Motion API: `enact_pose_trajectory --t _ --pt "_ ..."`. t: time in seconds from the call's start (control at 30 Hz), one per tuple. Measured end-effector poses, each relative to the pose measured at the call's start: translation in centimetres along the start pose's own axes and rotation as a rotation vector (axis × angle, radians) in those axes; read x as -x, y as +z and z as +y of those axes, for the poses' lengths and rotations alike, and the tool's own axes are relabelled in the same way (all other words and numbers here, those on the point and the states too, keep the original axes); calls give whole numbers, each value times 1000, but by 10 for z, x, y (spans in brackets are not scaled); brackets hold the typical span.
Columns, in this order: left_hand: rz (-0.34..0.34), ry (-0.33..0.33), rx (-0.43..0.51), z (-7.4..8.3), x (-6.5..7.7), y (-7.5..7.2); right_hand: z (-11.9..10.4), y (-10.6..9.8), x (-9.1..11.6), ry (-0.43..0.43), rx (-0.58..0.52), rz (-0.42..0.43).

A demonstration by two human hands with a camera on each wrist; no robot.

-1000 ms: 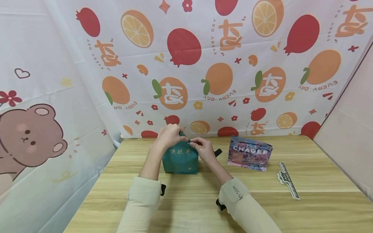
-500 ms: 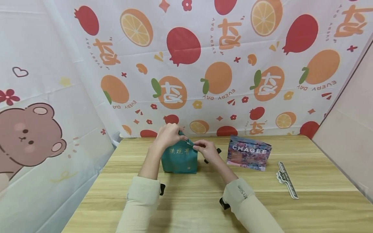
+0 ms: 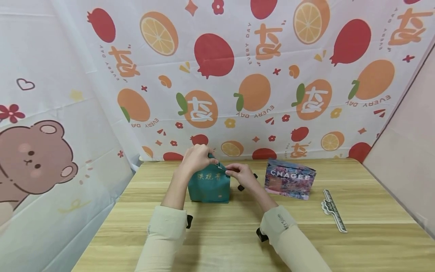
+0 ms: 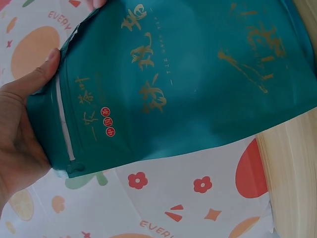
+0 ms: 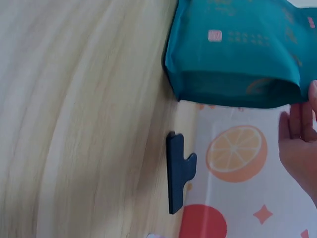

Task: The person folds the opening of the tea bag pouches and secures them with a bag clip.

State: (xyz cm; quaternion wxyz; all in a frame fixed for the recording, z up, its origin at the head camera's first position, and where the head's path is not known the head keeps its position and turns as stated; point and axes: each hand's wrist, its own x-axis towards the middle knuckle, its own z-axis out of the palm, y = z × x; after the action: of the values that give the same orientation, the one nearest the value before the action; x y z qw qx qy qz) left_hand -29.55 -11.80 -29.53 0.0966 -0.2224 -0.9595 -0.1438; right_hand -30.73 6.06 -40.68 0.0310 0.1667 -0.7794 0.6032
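A teal tea bag [image 3: 209, 189] with gold characters stands upright on the wooden table. Its top left is held by my left hand [image 3: 197, 158], which reaches over the upper edge; in the left wrist view the thumb [image 4: 44, 69] lies along the bag's top beside a pale strip. At the top right corner, my right hand [image 3: 242, 175] pinches the bag's edge between thumb and fingers. Part of the top rim is hidden behind the left hand. Just behind the right hand, a black bag clip [image 5: 176, 171] lies on the table, apart from the bag.
A purple and blue CHAGEE bag [image 3: 289, 179] stands to the right. Nearer the right edge lies a black and white striped clip [image 3: 334, 211]. A fruit-printed cloth [image 3: 217, 94] hangs behind the table [image 3: 224, 241].
My right hand has slid right along the bag's top edge, away from the left hand, to the corner. More of the black clip shows. The left hand stays in place.
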Motion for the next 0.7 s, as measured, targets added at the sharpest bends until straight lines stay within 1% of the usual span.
enact_pose_trajectory --t 0.13,0.3,0.47,0.57,0.7 --pt "2 1 0 -2 1 0 1 -2 1 31 27 -9" --pt "10 -1 2 -2 3 -1 0 2 1 0 84 31" --pt "4 -1 6 1 4 -1 0 6 2 9 83 93" --pt "-10 27 27 0 6 -1 1 6 3 10 86 112" --pt "-49 83 92 -3 9 -5 4 6 4 -8 90 99"
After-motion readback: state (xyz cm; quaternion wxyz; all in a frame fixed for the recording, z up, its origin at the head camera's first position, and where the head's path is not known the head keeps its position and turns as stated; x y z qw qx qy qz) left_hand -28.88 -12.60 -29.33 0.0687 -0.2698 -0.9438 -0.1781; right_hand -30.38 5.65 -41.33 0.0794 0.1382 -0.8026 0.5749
